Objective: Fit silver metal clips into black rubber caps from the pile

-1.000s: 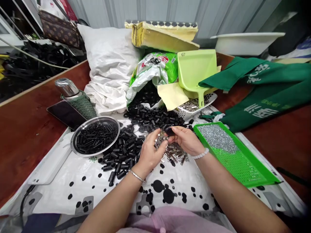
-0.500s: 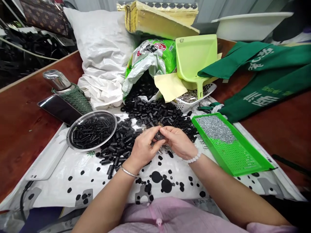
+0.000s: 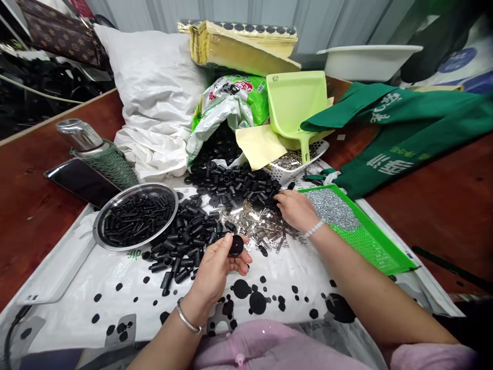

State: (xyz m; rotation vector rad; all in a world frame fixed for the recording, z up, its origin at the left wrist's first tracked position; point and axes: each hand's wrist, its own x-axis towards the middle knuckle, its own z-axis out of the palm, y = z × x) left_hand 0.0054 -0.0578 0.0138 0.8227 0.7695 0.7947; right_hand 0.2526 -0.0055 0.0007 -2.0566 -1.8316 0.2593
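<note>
My left hand [image 3: 217, 264] pinches a small round black part [image 3: 235, 245] between thumb and fingers, just in front of a heap of black plastic tubes [image 3: 192, 231]. My right hand [image 3: 295, 208] reaches forward with its fingers curled down into the far pile of black round parts [image 3: 234, 182], at the edge of a scatter of small shiny metal pieces [image 3: 262, 228]. What the right fingers hold, if anything, is hidden. All of this lies on a white sheet with black spots [image 3: 115, 272].
A steel dish [image 3: 100, 241] of black tubes sits at left, beside a phone [image 3: 79, 180] and a flask [image 3: 96, 149]. A green tray [image 3: 370, 246] with silver bits lies at right. Behind are white sacks [image 3: 154, 87], a light-green dustpan [image 3: 296, 103], a white basket [image 3: 319, 150] and green cloth [image 3: 404, 133].
My hands, joined over the metal pieces before, have parted. The left drew back toward me with the black round part; the right reached forward into the black parts pile.
</note>
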